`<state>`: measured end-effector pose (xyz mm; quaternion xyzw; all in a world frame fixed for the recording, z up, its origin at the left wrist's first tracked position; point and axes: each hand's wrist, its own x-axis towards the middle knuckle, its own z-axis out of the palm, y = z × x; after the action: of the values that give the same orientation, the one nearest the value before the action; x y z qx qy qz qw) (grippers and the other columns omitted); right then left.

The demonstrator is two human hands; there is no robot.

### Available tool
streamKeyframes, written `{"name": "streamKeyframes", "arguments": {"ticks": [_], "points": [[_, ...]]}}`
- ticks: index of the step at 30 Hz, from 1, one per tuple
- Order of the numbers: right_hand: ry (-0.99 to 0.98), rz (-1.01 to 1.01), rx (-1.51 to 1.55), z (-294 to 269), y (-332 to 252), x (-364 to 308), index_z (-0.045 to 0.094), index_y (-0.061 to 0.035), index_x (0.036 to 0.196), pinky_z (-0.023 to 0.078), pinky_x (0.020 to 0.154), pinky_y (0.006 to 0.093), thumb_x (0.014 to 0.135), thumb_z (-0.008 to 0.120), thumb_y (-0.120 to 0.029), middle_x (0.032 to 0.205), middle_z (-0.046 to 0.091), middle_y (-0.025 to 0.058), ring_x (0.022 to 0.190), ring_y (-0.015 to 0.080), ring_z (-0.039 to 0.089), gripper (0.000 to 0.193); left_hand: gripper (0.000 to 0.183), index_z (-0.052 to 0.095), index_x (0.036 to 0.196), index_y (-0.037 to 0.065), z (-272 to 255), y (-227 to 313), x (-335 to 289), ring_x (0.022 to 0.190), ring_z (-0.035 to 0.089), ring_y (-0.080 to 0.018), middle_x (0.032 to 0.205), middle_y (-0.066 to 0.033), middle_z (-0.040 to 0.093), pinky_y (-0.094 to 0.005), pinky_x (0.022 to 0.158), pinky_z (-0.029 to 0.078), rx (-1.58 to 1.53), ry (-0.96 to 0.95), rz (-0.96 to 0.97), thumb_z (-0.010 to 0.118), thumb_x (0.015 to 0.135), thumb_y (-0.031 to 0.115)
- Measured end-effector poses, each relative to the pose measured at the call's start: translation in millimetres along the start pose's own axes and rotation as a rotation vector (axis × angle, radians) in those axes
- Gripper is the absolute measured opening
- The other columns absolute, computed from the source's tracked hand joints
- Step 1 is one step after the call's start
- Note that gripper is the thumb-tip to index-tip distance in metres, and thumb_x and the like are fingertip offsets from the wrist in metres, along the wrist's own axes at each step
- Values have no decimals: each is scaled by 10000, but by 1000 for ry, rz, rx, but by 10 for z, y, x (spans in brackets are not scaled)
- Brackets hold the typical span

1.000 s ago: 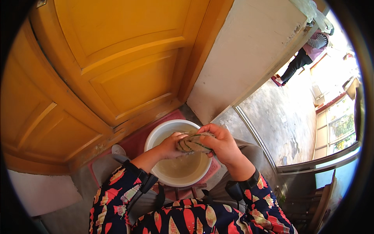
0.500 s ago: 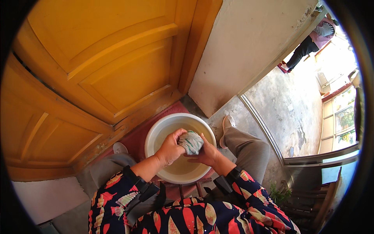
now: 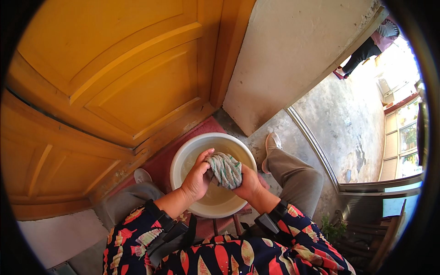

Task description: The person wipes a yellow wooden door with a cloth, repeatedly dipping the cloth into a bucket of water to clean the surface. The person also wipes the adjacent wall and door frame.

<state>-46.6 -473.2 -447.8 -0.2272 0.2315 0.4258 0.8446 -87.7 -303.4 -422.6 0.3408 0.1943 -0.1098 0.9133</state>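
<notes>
Between my two hands is a grey cloth [image 3: 226, 170] with green stripes, bunched up and creased. It is held above a white basin [image 3: 177, 161] of cloudy water [image 3: 215, 198]. My left hand [image 3: 198, 178] grips the cloth's left side, thumb and forefinger raised at its upper edge. On the other side, my right hand [image 3: 250, 183] is closed round the right end, its fingers mostly hidden behind the cloth. The cloth hides part of the water and the basin's middle.
The basin stands on a red mat [image 3: 160, 158] between my feet, before an orange panelled door [image 3: 142, 96]. A pale wall [image 3: 270, 59] ends at a metal door track [image 3: 314, 142]. Beyond it, a person [image 3: 366, 52] stands on the concrete floor. A plant [image 3: 333, 228] is at lower right.
The cloth has gone from a tight ball to a looser, more spread bundle. My right hand has shifted slightly down and right, now gripping its end.
</notes>
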Motion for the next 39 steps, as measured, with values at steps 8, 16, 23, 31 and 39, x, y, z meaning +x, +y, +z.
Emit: {"name": "streamKeyframes", "arguments": {"ticks": [8, 16, 23, 31, 39], "points": [[-191, -15, -393, 186, 74, -164, 299, -73, 1465, 401, 1049, 358, 856, 720, -379, 1349, 508, 72, 1204, 207, 518, 801, 348, 527, 1243, 69, -48, -29, 39, 1062, 577, -215, 1157, -91, 593, -359, 972, 456, -31, 27, -113, 444, 906, 83], [-38, -48, -671, 204, 294, -147, 287, -87, 1464, 475, 957, 315, 703, 819, 20, 1259, 518, 42, 1167, 176, 523, 935, 256, 530, 1174, 51, -96, -178, 7, 1000, 563, -155, 1084, -66, 573, -312, 925, 465, 281, 123, -104, 472, 929, 96], [-56, 32, -376, 208, 274, -190, 477, -71, 1276, 519, 873, 367, 719, 740, 88, 1112, 591, 36, 1054, 187, 587, 637, 385, 503, 1283, 33, -81, 129, 8, 1049, 548, -147, 1092, -54, 570, -303, 974, 428, 154, -96, -201, 539, 935, 191], [-82, -16, -622, 153, 365, -132, -71, -63, 1537, 465, 948, 328, 711, 792, -2, 1255, 535, 115, 1108, 215, 573, 1196, 629, 440, 1375, 50, -40, 60, -33, 1103, 538, -185, 1199, -99, 527, -314, 942, 465, 270, 124, -281, 758, 852, 196], [122, -48, -1375, 160, 322, -90, -52, 21, 1514, 464, 953, 330, 612, 869, -323, 1192, 594, 270, 1132, 321, 601, 1334, 250, 576, 1099, 59, -122, -138, 19, 880, 554, -114, 957, -42, 594, -268, 776, 485, 458, 172, -196, 691, 903, 163]]}}
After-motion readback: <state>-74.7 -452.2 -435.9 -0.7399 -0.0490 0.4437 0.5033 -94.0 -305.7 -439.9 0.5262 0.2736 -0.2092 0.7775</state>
